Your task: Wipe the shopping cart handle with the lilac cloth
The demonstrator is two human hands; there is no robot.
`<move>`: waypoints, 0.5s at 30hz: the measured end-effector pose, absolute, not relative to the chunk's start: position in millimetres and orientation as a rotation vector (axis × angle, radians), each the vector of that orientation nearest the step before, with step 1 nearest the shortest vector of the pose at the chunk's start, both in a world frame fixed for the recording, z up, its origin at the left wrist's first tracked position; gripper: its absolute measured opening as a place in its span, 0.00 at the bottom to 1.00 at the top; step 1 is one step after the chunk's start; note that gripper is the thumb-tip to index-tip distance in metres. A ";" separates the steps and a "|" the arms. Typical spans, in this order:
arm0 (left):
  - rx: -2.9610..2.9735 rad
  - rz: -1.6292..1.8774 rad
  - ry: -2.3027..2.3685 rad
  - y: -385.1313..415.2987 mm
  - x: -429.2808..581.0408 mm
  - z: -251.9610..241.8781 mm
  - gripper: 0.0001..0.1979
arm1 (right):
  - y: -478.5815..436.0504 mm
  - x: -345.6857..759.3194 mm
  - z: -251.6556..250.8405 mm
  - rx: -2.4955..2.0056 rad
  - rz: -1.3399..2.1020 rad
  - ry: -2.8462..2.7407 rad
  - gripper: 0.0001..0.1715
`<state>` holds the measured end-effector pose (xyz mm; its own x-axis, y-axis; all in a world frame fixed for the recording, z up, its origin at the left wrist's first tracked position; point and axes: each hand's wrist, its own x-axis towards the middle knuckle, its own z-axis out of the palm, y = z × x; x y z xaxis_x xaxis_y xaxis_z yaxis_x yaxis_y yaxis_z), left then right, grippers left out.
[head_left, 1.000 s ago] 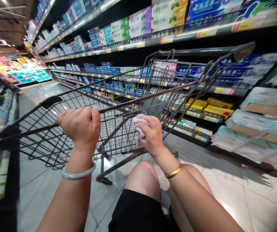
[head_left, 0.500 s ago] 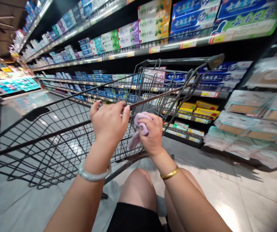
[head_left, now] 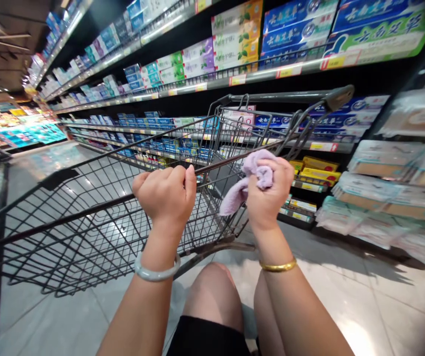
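A black wire shopping cart (head_left: pixel 97 242) stands in front of me, its grey push handle (head_left: pixel 290 96) at the upper right. My left hand (head_left: pixel 165 195), with a pale bangle on its wrist, is closed around the cart's top rim. Bunched in my right hand (head_left: pixel 271 195) is a light purple cloth (head_left: pixel 236 198), one end of it hanging down to the left. That hand is at the same rim, farther right toward the handle; whether the cloth touches the rim there I cannot tell. A gold bangle circles the right wrist.
Long shelves of boxed goods (head_left: pixel 234 34) run along the aisle behind the cart. Plastic packs (head_left: pixel 383 193) hang in rows at the right. Yellow boxes (head_left: pixel 318 170) sit on a low shelf. My knees (head_left: pixel 215 291) are close below, above the tiled floor (head_left: pixel 346 296).
My right hand has moved right and slightly up along the rim with the cloth, away from the left hand. My left hand's fingers have closed around the rim.
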<state>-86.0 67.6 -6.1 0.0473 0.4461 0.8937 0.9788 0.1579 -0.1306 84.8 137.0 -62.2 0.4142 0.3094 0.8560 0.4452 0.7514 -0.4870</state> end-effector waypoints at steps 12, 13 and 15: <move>-1.411 -0.747 -1.514 50.0 -93.5 -10.2 0.19 | 129.2 97.7 -49.6 -0.724 -0.074 -1.179 0.15; -1.404 -0.751 -1.513 49.4 -93.9 -10.7 0.19 | 130.7 100.7 -50.4 -0.740 -0.070 -1.134 0.15; -1.386 -0.757 -1.513 48.8 -94.4 -11.2 0.19 | 126.5 99.0 -51.3 -0.729 -0.070 -1.165 0.16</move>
<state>-94.4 48.8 -11.2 0.0555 0.4091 0.9108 0.9742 0.1775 -0.1391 99.0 126.5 -51.3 0.4201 0.3117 0.8523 0.4119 0.7713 -0.4852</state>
